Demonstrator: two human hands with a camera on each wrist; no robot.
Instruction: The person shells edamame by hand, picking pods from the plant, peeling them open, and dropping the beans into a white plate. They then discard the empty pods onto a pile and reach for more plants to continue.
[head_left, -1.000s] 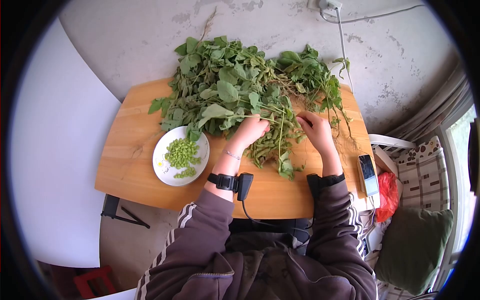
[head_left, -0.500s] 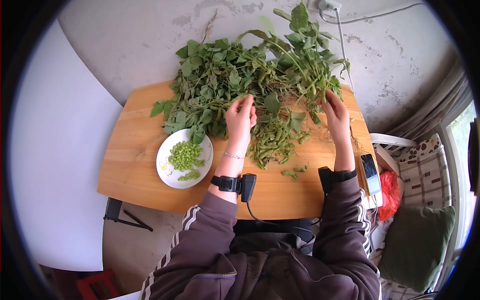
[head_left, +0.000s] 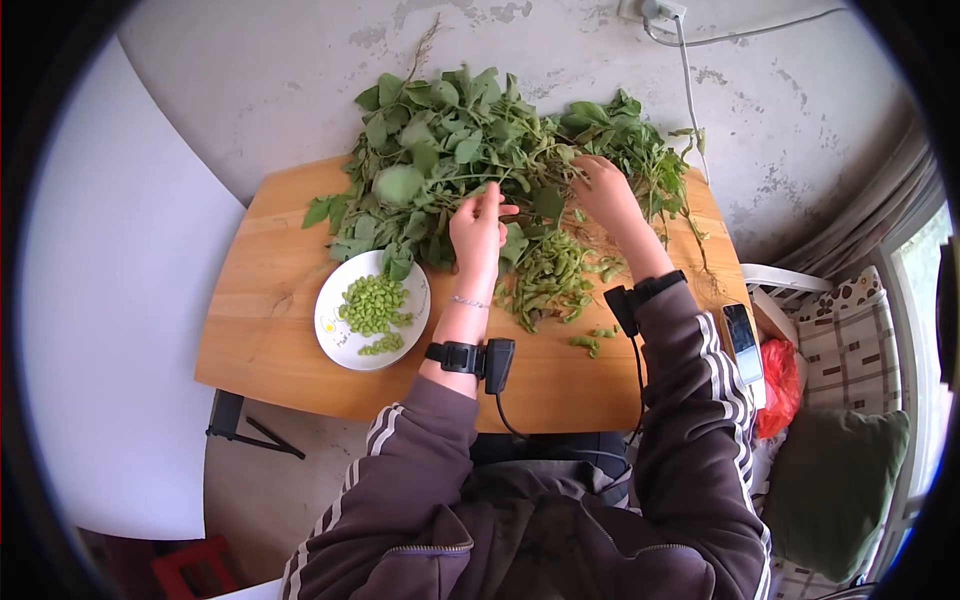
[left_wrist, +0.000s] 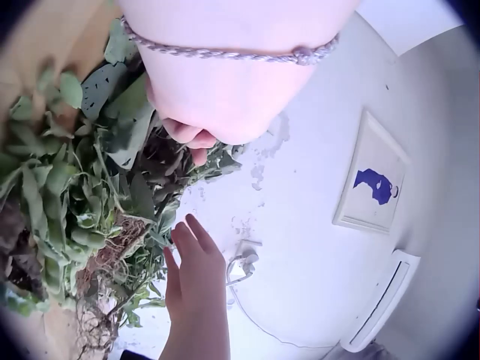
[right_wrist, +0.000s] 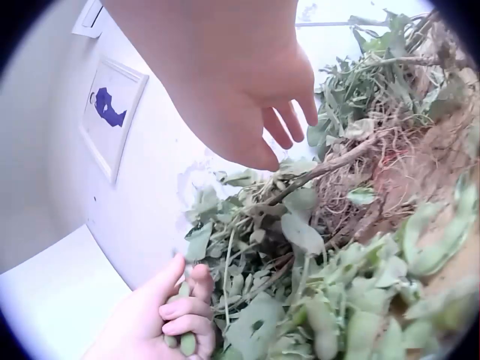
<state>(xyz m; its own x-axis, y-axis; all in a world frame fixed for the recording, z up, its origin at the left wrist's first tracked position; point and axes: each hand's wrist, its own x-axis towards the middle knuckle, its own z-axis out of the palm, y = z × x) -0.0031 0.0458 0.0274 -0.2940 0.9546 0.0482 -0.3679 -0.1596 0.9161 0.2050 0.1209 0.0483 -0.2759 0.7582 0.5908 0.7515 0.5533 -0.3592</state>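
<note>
My left hand (head_left: pixel 476 232) is at the near side of the heap of leafy bean plants (head_left: pixel 425 150). Its fingers curl round a few green bean pods (right_wrist: pixel 187 339), visible in the right wrist view. Over the right part of the heap is my right hand (head_left: pixel 608 195), its fingers fairly straight and apart, close to a plant's stem and roots (right_wrist: pixel 337 169). That hand also shows in the left wrist view, fingers extended beside the leaves. Between the hands and the table's near edge lies a pile of picked pods (head_left: pixel 548 278), with a few loose pods (head_left: pixel 586 345) nearer me.
A white plate (head_left: pixel 333 345) with shelled green beans (head_left: pixel 374 305) stands left of my left forearm. At the table's right edge lies a phone (head_left: pixel 741 345). More uprooted plants (head_left: pixel 650 165) lie at the back right, against the wall. A cable runs from my wrist cameras.
My right hand took a leafy plant up to the right, then moved left over the heap and let it go. The left hand drew back slightly left, and the pod pile came into view.
</note>
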